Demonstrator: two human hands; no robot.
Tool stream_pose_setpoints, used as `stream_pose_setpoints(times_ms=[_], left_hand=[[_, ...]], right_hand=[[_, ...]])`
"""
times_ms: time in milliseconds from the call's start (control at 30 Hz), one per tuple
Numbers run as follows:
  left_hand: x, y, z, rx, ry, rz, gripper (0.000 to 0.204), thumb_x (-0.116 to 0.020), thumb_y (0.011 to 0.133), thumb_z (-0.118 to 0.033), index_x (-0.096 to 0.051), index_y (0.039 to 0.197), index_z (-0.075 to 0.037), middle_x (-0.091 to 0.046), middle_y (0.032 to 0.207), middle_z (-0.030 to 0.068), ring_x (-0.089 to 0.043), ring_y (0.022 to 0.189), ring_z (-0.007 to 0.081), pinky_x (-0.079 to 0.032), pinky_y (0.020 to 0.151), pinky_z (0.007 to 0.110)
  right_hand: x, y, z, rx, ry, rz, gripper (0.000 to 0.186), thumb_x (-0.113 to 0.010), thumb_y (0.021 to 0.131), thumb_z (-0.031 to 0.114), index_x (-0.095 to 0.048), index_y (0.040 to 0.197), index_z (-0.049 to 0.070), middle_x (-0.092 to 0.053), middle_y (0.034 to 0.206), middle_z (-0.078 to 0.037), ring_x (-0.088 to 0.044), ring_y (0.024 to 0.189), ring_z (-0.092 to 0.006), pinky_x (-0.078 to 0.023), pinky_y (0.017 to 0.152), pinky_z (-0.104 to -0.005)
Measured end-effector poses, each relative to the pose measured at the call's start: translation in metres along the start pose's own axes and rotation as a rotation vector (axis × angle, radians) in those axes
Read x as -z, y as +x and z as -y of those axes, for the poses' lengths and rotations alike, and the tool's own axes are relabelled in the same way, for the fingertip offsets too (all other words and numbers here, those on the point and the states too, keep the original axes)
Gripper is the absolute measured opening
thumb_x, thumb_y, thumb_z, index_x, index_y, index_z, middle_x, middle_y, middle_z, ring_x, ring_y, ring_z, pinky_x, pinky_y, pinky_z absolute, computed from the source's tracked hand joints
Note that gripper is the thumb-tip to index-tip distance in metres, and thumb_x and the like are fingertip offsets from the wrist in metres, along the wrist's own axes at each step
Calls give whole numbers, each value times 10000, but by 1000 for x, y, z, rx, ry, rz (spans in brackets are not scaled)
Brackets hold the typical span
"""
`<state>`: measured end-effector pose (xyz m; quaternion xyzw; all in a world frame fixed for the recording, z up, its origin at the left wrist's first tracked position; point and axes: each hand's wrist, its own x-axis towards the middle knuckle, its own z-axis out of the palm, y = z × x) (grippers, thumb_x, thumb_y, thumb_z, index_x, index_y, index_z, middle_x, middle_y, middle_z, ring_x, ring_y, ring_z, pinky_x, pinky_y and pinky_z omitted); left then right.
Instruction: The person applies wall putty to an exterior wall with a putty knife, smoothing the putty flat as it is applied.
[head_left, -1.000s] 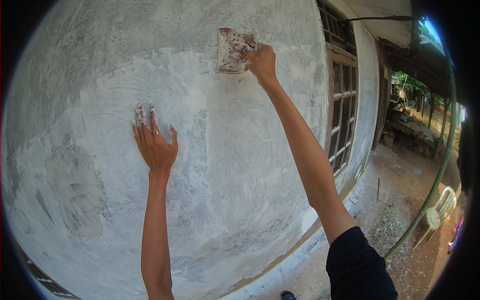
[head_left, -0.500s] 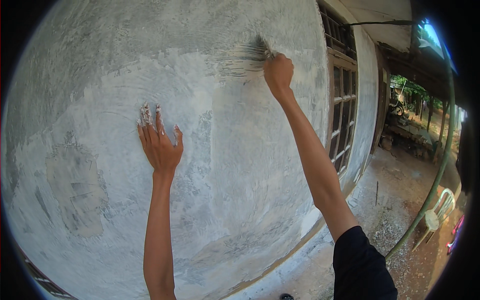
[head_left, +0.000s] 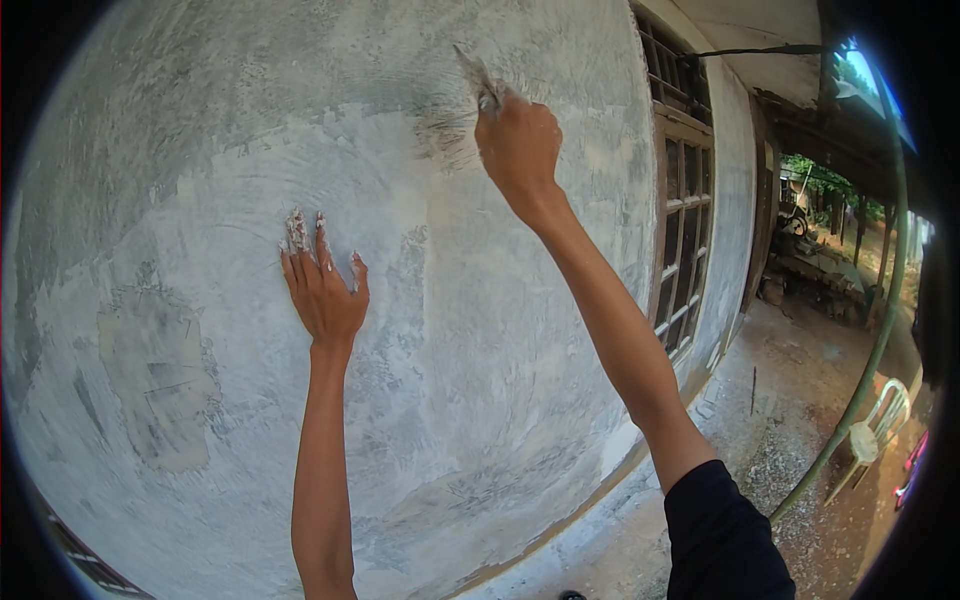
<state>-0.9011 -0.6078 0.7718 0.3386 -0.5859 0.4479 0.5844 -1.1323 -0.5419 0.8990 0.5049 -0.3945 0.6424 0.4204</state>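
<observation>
A grey wall, streaked and patched with pale filler, fills most of the view. High on it, my right hand is closed round a putty knife. Only the knife's thin blade shows, pointing up and left; its handle is hidden in my fist. Dark ridged marks lie on the wall just beneath the blade. My left hand rests against the wall, lower and to the left, with its fingers spread. White filler coats those fingertips, and nothing is held there.
Right of my right arm is a wooden window frame with panes and a barred vent above. A pale chair stands on the ground at far right. Nearer, a curved green hose or pole runs from roof to ground. Debris litters the floor along the wall.
My right hand has moved left with the putty knife, and the ridged marks on the wall there look smoother and fewer. My left hand stays in nearly the same place.
</observation>
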Motion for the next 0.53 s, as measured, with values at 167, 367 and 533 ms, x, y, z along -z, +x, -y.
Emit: stream_pose_setpoints(times_ms=[167,367,533], left_hand=[[0,1,-3,10,-17,11,560,-548,846,-176,-393,1355,1,-360,1411,209,-317,1328,338,-223,1098,477],[-1,-1,1,22,4,19,560,-546,845,-179,-395,1354,-2,-363,1408,209,-328,1318,342,-230,1093,475],[1,-2,7,13,3,4,562,-546,851,-194,-392,1359,-8,-360,1412,206,-327,1318,346,-228,1093,476]], right_hand=[[-32,12,-110,-76,-83,-6,135,-538,743,35,-632,749,-61,-601,675,-276,-603,650,-447,-485,632,-498],[-58,-73,-55,80,39,199,128,-558,749,9,-630,850,-25,-576,637,-258,-590,601,-410,-473,592,-484],[-32,-95,-9,223,75,312,129,-564,785,23,-630,892,-7,-636,785,-231,-603,718,-425,-485,662,-479]])
